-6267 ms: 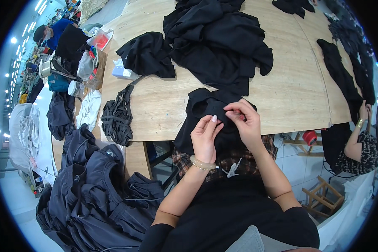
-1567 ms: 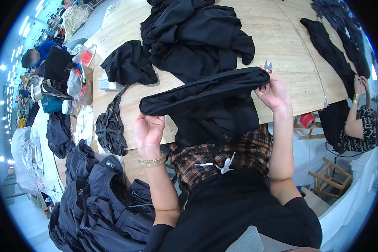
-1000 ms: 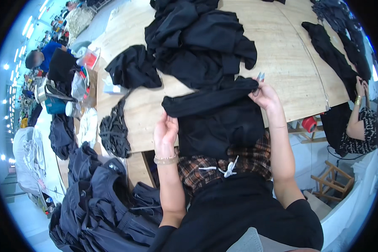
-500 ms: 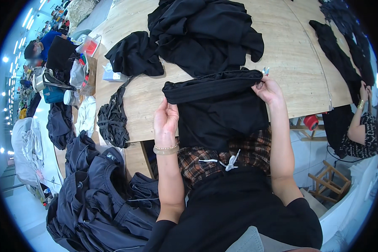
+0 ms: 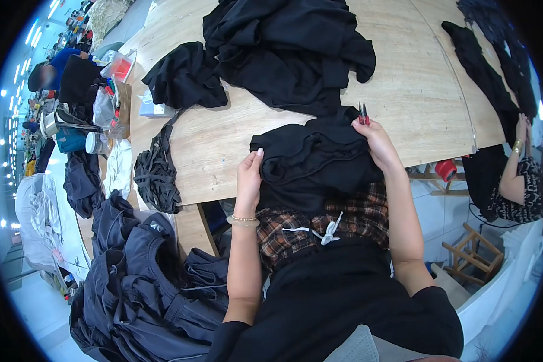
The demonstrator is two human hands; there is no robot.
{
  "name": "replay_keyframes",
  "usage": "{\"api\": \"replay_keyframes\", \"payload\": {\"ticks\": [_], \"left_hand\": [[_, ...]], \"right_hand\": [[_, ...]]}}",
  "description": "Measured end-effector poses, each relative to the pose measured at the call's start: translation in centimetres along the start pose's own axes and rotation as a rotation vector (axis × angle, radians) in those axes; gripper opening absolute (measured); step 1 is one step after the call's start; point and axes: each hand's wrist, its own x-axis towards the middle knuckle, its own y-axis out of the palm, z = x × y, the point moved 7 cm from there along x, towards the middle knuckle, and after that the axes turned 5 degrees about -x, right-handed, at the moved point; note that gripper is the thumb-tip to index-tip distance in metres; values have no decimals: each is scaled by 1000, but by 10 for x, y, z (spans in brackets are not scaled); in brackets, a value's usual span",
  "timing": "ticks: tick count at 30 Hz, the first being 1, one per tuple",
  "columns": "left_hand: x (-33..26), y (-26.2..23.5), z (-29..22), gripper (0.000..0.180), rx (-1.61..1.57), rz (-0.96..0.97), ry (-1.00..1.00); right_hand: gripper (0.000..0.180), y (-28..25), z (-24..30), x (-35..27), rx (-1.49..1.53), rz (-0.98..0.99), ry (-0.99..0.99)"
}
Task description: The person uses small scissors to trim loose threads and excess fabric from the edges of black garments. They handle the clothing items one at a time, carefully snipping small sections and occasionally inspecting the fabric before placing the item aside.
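A black garment [image 5: 314,160] lies over the table's near edge and hangs toward my lap. Its near part is rumpled, with a raised seam or opening across it. My left hand [image 5: 249,181] pinches the garment's left edge between thumb and fingers. At the far right corner, my right hand [image 5: 377,142] is closed on the cloth. Small thread snips [image 5: 363,114] with red handles and dark pointed blades also stick up out of that hand, tips away from me.
Beyond the garment lies a heap of black garments [image 5: 283,48] on the wooden table [image 5: 404,84]. A dark bundle of strips [image 5: 157,172] hangs at the left edge. Dark grey clothing [image 5: 139,283] is piled lower left. A co-worker's arm [image 5: 516,163] and a wooden stool [image 5: 473,253] are on the right.
The garment's folded far band has turned over, so the rumpled opening now shows. My left hand has moved slightly right. The snips now stand out clearly from my right hand.
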Motion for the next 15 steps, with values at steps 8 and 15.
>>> {"api": "replay_keyframes", "payload": {"ticks": [8,15], "left_hand": [[-45,52,-88,10,840,-232,686],[-58,147,-75,32,1067,244,948]], "right_hand": [[17,-12,36,-27,-382,-85,-228],[17,-3,71,-48,-266,-121,-336]]}}
